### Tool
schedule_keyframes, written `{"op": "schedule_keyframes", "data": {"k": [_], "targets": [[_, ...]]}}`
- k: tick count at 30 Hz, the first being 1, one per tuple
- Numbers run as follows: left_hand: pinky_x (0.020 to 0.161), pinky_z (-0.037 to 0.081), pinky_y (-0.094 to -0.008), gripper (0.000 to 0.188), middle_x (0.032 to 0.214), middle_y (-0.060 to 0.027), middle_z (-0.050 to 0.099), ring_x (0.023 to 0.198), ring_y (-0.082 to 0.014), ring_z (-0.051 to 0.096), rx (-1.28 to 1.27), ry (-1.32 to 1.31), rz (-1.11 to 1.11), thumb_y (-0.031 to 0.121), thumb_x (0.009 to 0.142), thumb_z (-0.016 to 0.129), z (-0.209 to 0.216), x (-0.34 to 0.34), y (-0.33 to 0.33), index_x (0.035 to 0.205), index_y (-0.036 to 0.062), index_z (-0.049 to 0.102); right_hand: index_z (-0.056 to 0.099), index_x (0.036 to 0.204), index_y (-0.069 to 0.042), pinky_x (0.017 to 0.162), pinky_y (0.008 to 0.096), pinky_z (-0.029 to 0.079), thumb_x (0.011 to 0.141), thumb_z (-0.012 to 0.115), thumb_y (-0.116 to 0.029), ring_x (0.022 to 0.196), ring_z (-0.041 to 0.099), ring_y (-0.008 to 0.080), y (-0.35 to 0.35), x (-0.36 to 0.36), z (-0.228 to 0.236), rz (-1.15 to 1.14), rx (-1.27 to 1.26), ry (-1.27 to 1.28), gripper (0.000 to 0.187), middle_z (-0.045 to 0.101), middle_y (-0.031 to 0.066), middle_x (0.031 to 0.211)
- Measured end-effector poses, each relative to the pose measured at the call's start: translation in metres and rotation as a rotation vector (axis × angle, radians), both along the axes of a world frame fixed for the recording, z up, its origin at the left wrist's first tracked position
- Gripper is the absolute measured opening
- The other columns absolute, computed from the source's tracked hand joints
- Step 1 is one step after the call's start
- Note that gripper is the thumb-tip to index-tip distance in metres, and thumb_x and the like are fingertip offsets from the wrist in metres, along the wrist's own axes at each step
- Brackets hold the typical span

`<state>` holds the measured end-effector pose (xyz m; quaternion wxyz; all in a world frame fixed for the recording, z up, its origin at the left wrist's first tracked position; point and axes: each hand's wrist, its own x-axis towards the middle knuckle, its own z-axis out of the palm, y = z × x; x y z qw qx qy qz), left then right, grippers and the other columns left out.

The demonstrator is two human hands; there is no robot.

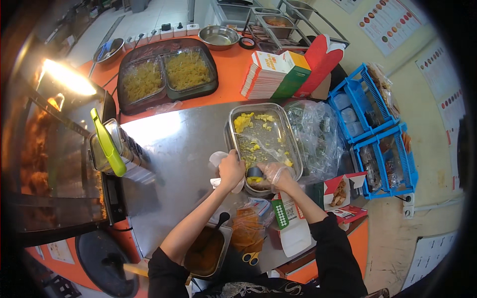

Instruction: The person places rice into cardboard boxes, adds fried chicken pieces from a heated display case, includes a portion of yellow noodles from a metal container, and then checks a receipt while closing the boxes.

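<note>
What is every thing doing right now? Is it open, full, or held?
Left hand: gripping a white paper.
Right hand: in a clear glove, at the tray's near end.
Steel tray: nearly empty, yellow bits left.
Two noodle trays: full, covered with film.
Steel bowl: empty.

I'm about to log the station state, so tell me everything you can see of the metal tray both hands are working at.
The metal tray is rectangular, shiny steel, flat on the steel counter. A perforated insert lines its floor, with scattered yellow food pieces, most near the far left corner. The left hand, with white paper, grips its near rim; the right hand, in a clear glove, holds a small dark cup inside.
</note>
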<state>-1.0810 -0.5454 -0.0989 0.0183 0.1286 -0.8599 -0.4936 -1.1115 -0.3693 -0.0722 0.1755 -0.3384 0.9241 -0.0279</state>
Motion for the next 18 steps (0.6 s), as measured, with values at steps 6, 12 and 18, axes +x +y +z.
{"op": "schedule_keyframes", "data": {"k": [6,12,18], "targets": [[0.072,0.047,-0.0456,0.024,0.075,-0.0251,0.061,0.074,-0.0392,0.061,-0.078,-0.095,-0.124,0.013,0.072,0.057,0.017,-0.003,-0.004,0.088,-0.004,0.061,0.059,0.102,-0.006,0.064,0.0417,0.047,0.068,0.066,-0.052,0.072,0.06,0.0357,0.004,0.003,-0.003,-0.22,-0.172,-0.056,0.057,0.061,0.0216,0.078],[0.072,0.048,-0.0411,0.028,0.082,-0.0235,0.062,0.077,-0.0368,0.062,-0.244,0.213,-0.048,0.005,0.074,0.054,0.045,0.004,-0.037,0.1,-0.0029,0.061,0.047,0.123,-0.007,0.052,0.029,0.04,0.073,0.067,-0.046,0.06,0.052,0.0175,0.024,-0.018,0.019,-0.57,-0.588,-0.629,0.067,0.056,0.0085,0.075],[0.071,0.048,-0.0315,0.034,0.097,-0.0142,0.065,0.08,-0.0184,0.062,-0.026,0.418,0.047,0.013,0.086,0.052,0.114,0.017,-0.066,0.117,-0.0009,0.054,0.053,0.107,-0.007,0.038,0.0202,0.028,0.076,0.064,-0.051,0.047,0.037,0.0044,0.034,-0.004,0.028,-0.898,-1.237,-1.145,0.055,0.042,-0.0048,0.059]]}}
